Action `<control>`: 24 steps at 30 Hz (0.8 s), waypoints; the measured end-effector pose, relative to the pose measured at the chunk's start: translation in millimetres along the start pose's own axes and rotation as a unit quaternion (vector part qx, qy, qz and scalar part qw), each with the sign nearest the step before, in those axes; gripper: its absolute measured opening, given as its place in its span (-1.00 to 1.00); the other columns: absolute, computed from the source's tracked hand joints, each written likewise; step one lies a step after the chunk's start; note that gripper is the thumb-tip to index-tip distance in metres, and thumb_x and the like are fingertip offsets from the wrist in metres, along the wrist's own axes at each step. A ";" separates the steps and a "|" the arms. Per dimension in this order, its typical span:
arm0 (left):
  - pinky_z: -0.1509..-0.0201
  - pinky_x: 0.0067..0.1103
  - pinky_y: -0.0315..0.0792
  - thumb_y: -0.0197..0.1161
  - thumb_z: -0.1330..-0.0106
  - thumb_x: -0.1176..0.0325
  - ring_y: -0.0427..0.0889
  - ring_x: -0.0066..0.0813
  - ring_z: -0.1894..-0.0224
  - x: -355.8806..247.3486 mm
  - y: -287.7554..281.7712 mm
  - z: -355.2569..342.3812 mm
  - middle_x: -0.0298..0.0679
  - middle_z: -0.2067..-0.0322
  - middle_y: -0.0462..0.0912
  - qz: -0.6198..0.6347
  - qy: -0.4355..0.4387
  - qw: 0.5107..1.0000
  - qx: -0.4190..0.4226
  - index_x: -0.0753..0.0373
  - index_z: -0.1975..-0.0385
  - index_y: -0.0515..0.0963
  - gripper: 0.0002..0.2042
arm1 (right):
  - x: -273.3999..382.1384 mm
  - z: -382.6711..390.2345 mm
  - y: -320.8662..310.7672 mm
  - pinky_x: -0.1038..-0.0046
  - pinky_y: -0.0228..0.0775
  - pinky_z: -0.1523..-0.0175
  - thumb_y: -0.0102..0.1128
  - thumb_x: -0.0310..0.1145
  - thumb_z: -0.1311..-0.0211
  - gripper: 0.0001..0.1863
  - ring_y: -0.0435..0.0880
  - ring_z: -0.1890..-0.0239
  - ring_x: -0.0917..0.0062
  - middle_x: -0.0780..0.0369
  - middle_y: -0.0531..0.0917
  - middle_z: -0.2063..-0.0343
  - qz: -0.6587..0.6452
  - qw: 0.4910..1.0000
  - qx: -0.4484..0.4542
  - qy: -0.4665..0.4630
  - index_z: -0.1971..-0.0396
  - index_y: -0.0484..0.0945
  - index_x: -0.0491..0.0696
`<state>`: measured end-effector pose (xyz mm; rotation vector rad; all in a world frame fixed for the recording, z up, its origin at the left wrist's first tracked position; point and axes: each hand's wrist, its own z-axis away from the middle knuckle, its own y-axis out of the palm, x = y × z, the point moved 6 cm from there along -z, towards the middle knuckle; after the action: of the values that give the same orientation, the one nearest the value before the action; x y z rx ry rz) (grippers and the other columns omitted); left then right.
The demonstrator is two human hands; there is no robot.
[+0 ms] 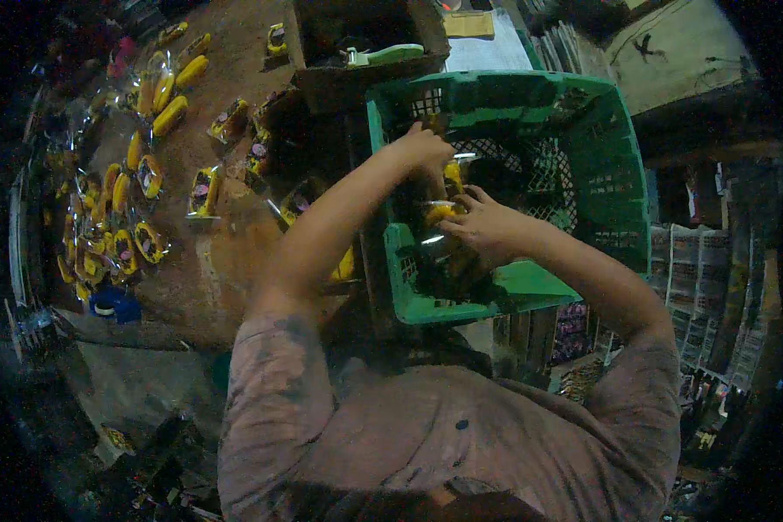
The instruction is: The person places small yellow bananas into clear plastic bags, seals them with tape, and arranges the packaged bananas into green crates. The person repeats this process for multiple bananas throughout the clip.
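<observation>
Both my hands reach into a green plastic crate (625, 165). My right hand (489, 230) has its thumb and fingers closed on a yellow item in clear wrapping (442, 211). Above it, inside the crate's left side, my left hand (423, 153) points downward. Its fingers are blurred and partly hidden, close to another yellow piece (453, 176). Dark shade hides most of the crate's bottom.
Left of the crate, a brown table (222, 287) bears several yellow wrapped items (170, 115) and a blue tape dispenser (116, 306). An open cardboard box (370, 65) with a pale green-handled tool (391, 55) stands behind. Printed sheets (700, 270) hang at right.
</observation>
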<state>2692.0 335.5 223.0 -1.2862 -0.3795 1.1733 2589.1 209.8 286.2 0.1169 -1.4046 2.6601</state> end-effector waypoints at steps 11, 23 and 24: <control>-0.28 0.11 0.27 0.59 0.29 -0.28 0.70 0.05 -0.02 -0.5 -8.2 -7.8 -0.11 0.12 0.77 0.037 -0.002 0.999 0.040 0.15 0.20 0.74 -0.30 | -21.1 10.6 -35.5 0.02 0.07 -0.44 0.58 0.06 0.24 0.12 0.34 -0.34 -0.01 0.07 0.48 -0.26 -0.173 0.985 -0.006 0.012 -0.36 0.23 -0.06; -0.33 0.08 0.24 0.60 0.31 -0.25 0.63 0.04 -0.11 -4.1 -7.3 -10.8 -0.09 0.09 0.75 -0.019 0.003 0.999 0.026 0.14 0.12 0.72 -0.26 | 8.5 6.7 21.6 -0.29 -0.33 -0.51 0.35 -0.15 -0.11 -0.07 0.18 -0.45 -0.12 0.18 0.37 -0.35 0.078 0.988 -0.113 0.070 -0.49 0.13 0.04; -0.38 0.06 0.18 0.61 0.33 -0.21 0.62 0.02 -0.13 -5.4 -5.2 -9.9 -0.09 0.09 0.75 -0.019 -0.003 0.999 0.031 0.15 0.14 0.73 -0.27 | 15.0 4.0 27.4 -0.30 -0.34 -0.52 0.31 -0.16 -0.15 -0.11 0.17 -0.45 -0.14 0.17 0.37 -0.35 0.096 0.985 -0.126 0.073 -0.48 0.15 0.04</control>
<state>2699.8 326.6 226.4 -1.2172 -0.3685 1.1493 2570.1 192.4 268.0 -0.2450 -1.7649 2.5431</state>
